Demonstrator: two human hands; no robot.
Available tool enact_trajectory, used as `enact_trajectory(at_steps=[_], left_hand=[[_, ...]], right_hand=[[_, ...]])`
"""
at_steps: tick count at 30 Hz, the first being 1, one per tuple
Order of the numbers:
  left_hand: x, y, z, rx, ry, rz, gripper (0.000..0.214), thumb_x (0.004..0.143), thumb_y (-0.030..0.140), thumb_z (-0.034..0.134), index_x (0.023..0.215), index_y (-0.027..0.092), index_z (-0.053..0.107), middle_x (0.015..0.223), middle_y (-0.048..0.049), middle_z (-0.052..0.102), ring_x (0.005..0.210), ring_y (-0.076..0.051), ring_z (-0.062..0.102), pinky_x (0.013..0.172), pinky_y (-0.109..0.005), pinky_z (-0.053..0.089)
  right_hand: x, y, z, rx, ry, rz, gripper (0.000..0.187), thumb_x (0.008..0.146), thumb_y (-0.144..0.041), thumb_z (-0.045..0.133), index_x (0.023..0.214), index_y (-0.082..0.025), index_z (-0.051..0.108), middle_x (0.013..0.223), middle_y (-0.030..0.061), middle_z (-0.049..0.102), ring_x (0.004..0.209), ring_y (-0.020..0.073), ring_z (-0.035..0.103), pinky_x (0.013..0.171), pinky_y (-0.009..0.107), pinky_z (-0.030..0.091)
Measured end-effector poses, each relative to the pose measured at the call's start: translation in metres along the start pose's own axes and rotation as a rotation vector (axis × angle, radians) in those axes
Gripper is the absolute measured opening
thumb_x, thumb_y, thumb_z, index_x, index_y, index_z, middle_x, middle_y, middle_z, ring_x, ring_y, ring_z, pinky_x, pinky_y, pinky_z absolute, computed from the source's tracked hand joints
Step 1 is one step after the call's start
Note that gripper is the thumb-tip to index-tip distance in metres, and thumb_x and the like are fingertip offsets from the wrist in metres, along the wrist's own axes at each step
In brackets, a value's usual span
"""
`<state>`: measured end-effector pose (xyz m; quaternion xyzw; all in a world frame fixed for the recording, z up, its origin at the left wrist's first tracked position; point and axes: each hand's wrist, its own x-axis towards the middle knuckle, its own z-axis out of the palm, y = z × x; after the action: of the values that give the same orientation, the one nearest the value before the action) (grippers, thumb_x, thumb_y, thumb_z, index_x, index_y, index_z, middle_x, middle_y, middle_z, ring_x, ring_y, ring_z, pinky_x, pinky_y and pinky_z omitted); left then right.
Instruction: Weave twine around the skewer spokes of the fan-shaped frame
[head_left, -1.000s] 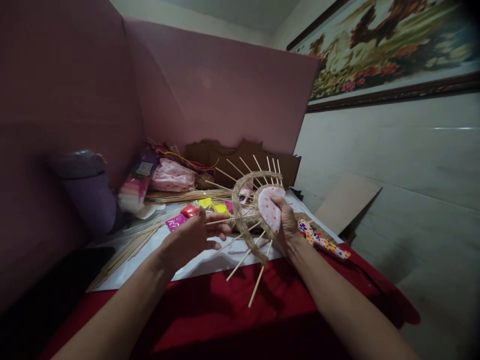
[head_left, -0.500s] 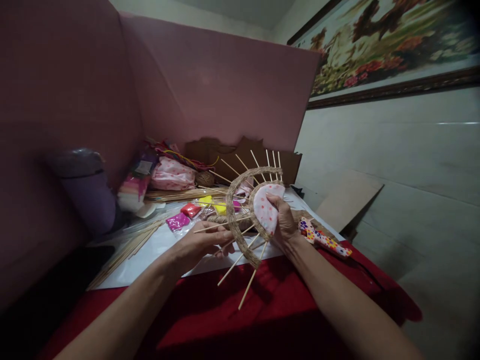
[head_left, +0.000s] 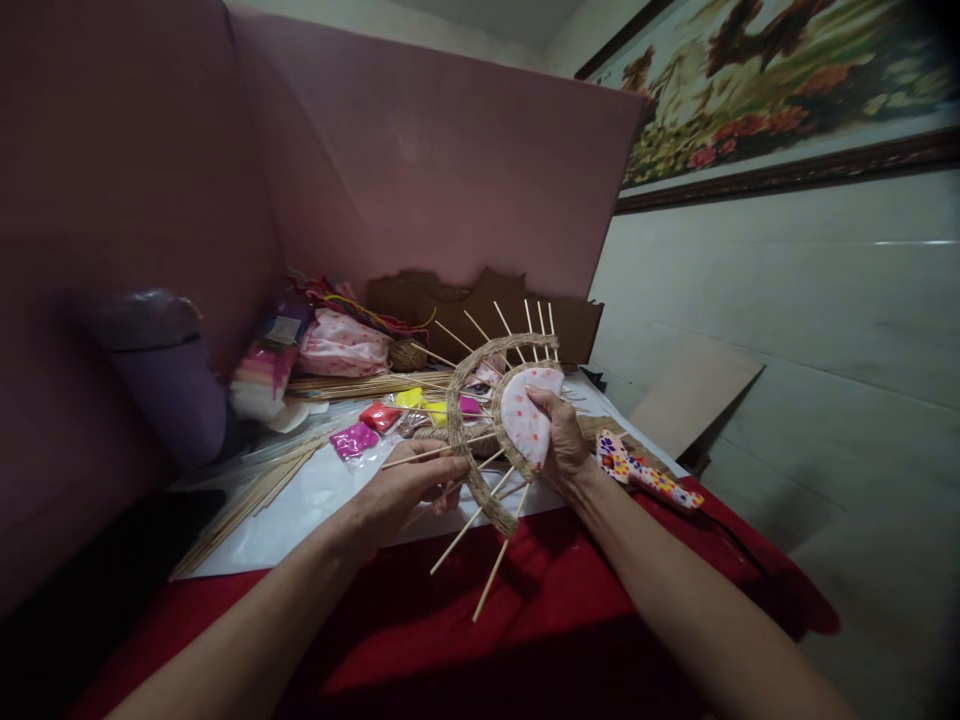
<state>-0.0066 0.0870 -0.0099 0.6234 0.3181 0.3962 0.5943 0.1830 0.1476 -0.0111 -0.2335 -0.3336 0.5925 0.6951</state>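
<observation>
A half-round frame of thin wooden sticks woven with brown twine (head_left: 455, 400) is held up over the table edge. Its sticks fan outward past a curved twine band. At its inner side sits a pink half-disc of dotted cloth (head_left: 523, 415), edged with twine. My right hand (head_left: 566, 435) grips this cloth part, thumb on the front and the other fingers hidden behind. My left hand (head_left: 424, 475) is closed at the outer band, on the lower left side, with its fingers curled around the sticks and partly hidden.
A flowered glue gun (head_left: 645, 475) lies on the right. Loose sticks (head_left: 262, 500), coloured packets (head_left: 354, 440), a twine ball (head_left: 407, 356) and dotted cloth (head_left: 341, 343) lie left and behind. A purple bin (head_left: 169, 390) stands far left; cardboard (head_left: 480, 300) leans at the back.
The whole view has shifted slightly, so the frame and both hands appear a little further left. Both hands keep their places on the frame.
</observation>
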Motion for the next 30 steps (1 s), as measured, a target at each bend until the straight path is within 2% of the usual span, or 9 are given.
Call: enact_trajectory(at_steps=[14, 25, 30], left_hand=[[0.0009, -0.0013, -0.0025, 0.067, 0.065, 0.028, 0.030, 0.079, 0.028, 0.057, 0.053, 0.016, 0.049, 0.046, 0.0020, 0.049, 0.045, -0.009, 0.042, 0.047, -0.025, 0.025], [0.0005, -0.0013, -0.0008, 0.018, 0.020, -0.016, 0.031, 0.080, 0.039, 0.057, 0.062, 0.015, 0.056, 0.052, 0.0010, 0.053, 0.047, -0.009, 0.044, 0.047, -0.024, 0.028], [0.0006, -0.0022, 0.0002, 0.042, 0.015, 0.004, 0.029, 0.080, 0.032, 0.058, 0.056, 0.016, 0.054, 0.048, 0.0008, 0.053, 0.045, -0.009, 0.043, 0.048, -0.025, 0.025]], right_hand=[[0.0024, -0.0005, -0.0025, -0.022, -0.026, 0.019, 0.016, 0.064, -0.023, 0.066, 0.077, -0.015, 0.060, 0.066, 0.0002, 0.068, 0.054, 0.0147, 0.063, 0.050, 0.025, 0.054], [-0.0004, -0.0011, 0.0011, -0.015, 0.002, 0.001, 0.016, 0.064, -0.023, 0.067, 0.075, -0.015, 0.059, 0.063, 0.0000, 0.067, 0.051, 0.0134, 0.061, 0.048, 0.022, 0.052], [-0.0005, 0.0000, 0.0013, -0.025, 0.007, 0.021, 0.014, 0.065, -0.022, 0.066, 0.074, -0.014, 0.060, 0.063, 0.0001, 0.067, 0.052, 0.0131, 0.061, 0.048, 0.022, 0.052]])
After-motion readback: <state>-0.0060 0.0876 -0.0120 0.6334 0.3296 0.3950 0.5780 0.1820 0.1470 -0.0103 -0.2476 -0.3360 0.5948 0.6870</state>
